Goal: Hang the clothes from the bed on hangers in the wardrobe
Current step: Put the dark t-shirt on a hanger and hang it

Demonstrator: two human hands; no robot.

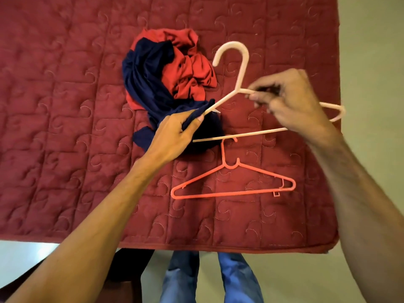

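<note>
A crumpled red and navy garment [161, 79] lies in a heap on the dark red quilted bed [65, 106]. Above it I hold a pale pink hanger [240, 71], hook pointing away from me. My right hand [290, 101] pinches the hanger's right shoulder arm. My left hand [175, 134] grips a fold of the navy cloth at the hanger's left end, which goes under that cloth. A second, coral-red hanger [234, 182] lies flat on the bed nearer to me.
The bed's near edge [218, 248] runs across the lower frame, its right edge [337, 84] beside a pale floor [371, 51]. My legs in blue jeans [183, 278] stand at the bed's foot. A dark object [126, 265] sits at lower left.
</note>
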